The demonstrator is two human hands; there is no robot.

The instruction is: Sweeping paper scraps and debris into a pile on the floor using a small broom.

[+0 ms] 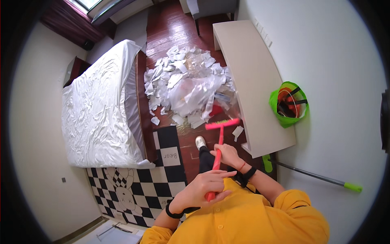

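Observation:
A pink-red T-shaped broom (221,136) slants up from my body, its narrow head edged with yellow-green bristles. My left hand (207,187) closes round the near end of the handle, index finger partly stretched out. Farther up, my right hand (228,155) grips the handle's middle. Just beyond the broom head spreads a heap of torn white paper (174,79). A clear plastic bag (193,95) lies over the heap's near side. Something red (216,110) shows beside the bag, too small to name.
At left stands a bed (101,110) under a white sheet; at right, a long beige cabinet (254,81) carries a green bag (289,105). A green-ended pole (317,174) leans by the wall. Black-and-white checked mat (162,179) covers floor at lower left. My white shoe (200,142) is near the heap.

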